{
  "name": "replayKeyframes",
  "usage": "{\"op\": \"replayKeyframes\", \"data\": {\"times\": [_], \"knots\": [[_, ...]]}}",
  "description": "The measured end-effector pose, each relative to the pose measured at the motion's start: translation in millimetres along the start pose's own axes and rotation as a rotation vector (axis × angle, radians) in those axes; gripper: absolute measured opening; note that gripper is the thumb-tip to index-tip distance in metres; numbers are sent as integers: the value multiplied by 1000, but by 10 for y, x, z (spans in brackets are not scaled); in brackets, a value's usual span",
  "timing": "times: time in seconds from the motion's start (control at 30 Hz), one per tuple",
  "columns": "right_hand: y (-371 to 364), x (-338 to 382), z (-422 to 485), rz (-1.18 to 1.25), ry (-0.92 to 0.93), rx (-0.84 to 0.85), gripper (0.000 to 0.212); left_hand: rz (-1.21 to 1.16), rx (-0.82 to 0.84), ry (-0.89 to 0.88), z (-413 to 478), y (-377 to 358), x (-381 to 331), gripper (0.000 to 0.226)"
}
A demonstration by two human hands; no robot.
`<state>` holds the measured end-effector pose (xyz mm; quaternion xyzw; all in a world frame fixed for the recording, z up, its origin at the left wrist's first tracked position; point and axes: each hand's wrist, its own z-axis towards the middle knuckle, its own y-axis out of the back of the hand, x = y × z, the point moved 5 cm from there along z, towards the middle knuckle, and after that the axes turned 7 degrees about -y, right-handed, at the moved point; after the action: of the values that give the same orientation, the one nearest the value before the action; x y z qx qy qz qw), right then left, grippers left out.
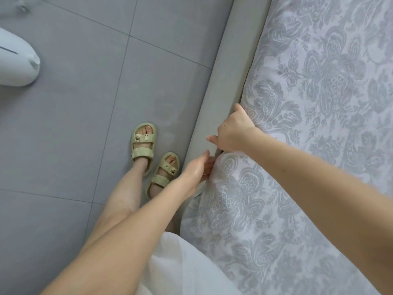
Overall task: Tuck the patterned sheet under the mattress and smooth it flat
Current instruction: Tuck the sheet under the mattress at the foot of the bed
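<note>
The patterned sheet, pale lilac with grey floral print, covers the mattress on the right side of the view. Its edge runs along the grey padded bed frame. My right hand reaches over the mattress edge, fingers curled down into the gap between mattress and frame, gripping the sheet-covered edge. Below it, my left hand has straight fingers pushed against the sheet's loose edge at the gap, fingertips partly hidden by fabric. The sheet bulges and wrinkles just under my left hand.
Grey tiled floor lies left of the bed. My feet in pale green sandals stand close to the frame. A white rounded object sits at the left edge. My white garment hangs at the bottom.
</note>
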<state>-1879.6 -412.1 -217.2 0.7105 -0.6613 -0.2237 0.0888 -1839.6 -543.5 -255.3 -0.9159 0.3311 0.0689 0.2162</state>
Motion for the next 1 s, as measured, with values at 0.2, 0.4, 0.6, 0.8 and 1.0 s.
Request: {"op": "replayKeyframes", "data": {"times": [0.2, 0.4, 0.6, 0.8, 1.0], "knots": [[12, 88, -200, 311, -4, -307, 54, 217, -132, -9, -378, 553, 640, 43], [-294, 788, -727, 184, 149, -131, 72, 222, -112, 100, -551, 729, 1157, 58], [-427, 953, -647, 123, 120, 16, 72, -30, -35, 105, -730, 637, 1366, 48], [-321, 1114, -416, 168, 66, 159, 62, -54, 12, 61, -709, 550, 1478, 43], [-493, 1137, -693, 19, 38, -107, 69, -87, 50, 22, -678, 357, 1526, 49]]}}
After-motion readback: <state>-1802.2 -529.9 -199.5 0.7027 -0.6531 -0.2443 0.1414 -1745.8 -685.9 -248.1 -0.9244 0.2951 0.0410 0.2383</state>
